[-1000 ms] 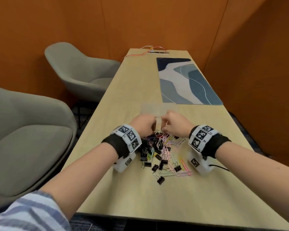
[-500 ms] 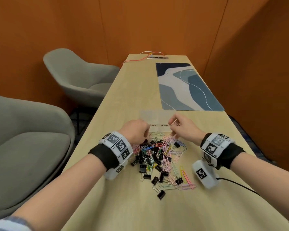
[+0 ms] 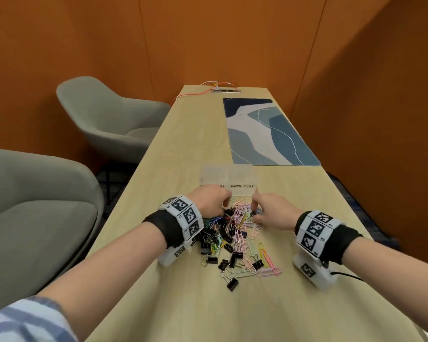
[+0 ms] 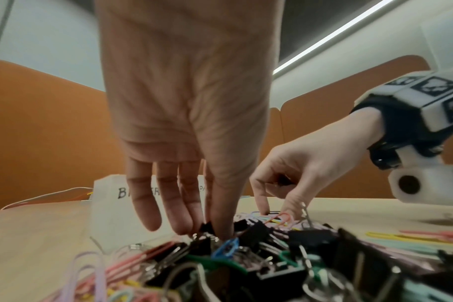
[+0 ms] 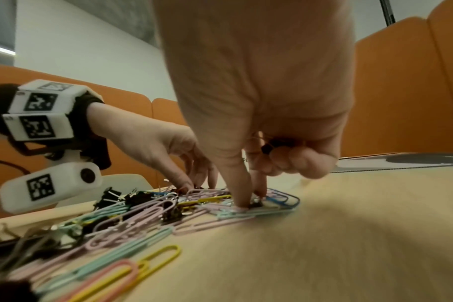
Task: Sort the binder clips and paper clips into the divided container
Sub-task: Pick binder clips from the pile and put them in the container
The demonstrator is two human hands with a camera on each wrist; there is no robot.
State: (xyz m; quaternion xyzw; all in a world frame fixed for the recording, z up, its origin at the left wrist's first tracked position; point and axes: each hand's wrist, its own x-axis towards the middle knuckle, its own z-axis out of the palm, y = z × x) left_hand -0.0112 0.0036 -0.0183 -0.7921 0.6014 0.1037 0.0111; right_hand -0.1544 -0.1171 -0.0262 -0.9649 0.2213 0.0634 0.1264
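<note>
A mixed pile of black binder clips (image 3: 232, 257) and coloured paper clips (image 3: 265, 257) lies on the table in front of a clear divided container (image 3: 229, 175), whose right half is labelled PAPER CLIPS. My left hand (image 3: 223, 206) reaches down into the far left of the pile, where its thumb and fingers pinch a black binder clip (image 4: 206, 226). My right hand (image 3: 253, 211) has thumb and forefinger down on a small black binder clip (image 5: 256, 204) at the pile's far right. Its curled fingers hold another black clip (image 5: 270, 146) against the palm.
A blue patterned mat (image 3: 265, 129) lies beyond the container on the right. A power strip with an orange cable (image 3: 223, 89) sits at the table's far end. Two grey chairs (image 3: 104, 119) stand to the left. Orange walls close in on all sides.
Both hands have drawn back from the container's near edge, moved apart and lowered onto the far side of the pile. The head view has tilted up.
</note>
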